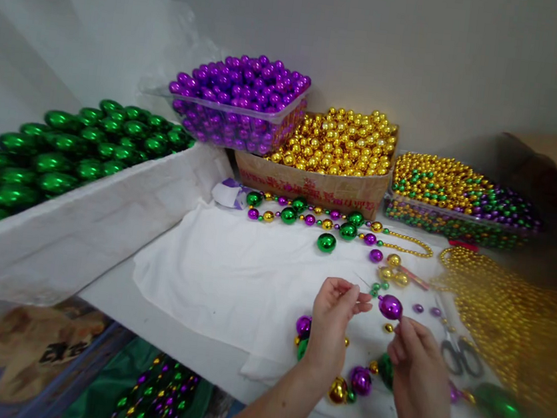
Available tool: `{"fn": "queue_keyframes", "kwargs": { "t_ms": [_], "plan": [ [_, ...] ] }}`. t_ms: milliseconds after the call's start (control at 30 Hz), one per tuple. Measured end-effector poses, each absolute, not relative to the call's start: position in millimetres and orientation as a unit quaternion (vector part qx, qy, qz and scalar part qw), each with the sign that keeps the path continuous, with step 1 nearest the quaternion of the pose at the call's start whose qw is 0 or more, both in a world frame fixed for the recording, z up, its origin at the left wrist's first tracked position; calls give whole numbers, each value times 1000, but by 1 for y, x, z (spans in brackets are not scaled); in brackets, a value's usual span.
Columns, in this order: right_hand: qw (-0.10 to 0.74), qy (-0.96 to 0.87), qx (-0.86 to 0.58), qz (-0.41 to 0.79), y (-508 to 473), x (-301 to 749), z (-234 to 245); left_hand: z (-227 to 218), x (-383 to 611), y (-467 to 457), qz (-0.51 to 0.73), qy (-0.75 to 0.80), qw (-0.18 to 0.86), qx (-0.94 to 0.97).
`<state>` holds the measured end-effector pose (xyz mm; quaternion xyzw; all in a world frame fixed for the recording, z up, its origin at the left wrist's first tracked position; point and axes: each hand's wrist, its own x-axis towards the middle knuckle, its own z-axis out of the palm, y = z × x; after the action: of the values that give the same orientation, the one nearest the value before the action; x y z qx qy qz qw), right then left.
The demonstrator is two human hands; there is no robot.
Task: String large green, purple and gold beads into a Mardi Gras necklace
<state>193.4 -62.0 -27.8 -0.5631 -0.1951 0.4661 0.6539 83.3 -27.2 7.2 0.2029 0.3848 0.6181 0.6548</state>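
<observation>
My right hand (421, 373) pinches a large shiny purple bead (391, 307) by its lower end, above the white cloth (210, 275). Facing it, my left hand (334, 316) has thumb and fingers pressed together; what they grip is too small to make out. A fine needle-like line shows just above those fingertips, near several small green beads (376, 290). Below my hands lies a string of big beads, with a purple bead (360, 380) and a gold bead (338, 389); my hands and wrists hide parts of it. One loose small gold bead (388, 327) sits between the hands.
Scissors (463, 357) and gold bead chains (521, 324) lie at right. Behind are a finished-looking strand (310, 220), a tub of purple beads (240, 107), a carton of gold beads (312, 180) and a tray of mixed beads (458, 219). A white foam box (106, 216) holds green beads.
</observation>
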Motion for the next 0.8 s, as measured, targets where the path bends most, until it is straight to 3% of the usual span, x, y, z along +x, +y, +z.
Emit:
{"fn": "queue_keyframes", "kwargs": {
  "t_ms": [267, 433, 533, 800],
  "plan": [
    [584, -271, -576, 504, -64, 197, -36, -2, 77, -16, 529, 442, 640, 338],
    [474, -530, -635, 302, -71, 201, -32, -2, 68, -15, 492, 474, 602, 414],
    [441, -584, -653, 193, -71, 199, -28, 2, 67, -14, 473, 474, 590, 451],
    [473, -511, -660, 283, -61, 225, -22, 8, 74, -8, 459, 422, 644, 442]
  ]
}}
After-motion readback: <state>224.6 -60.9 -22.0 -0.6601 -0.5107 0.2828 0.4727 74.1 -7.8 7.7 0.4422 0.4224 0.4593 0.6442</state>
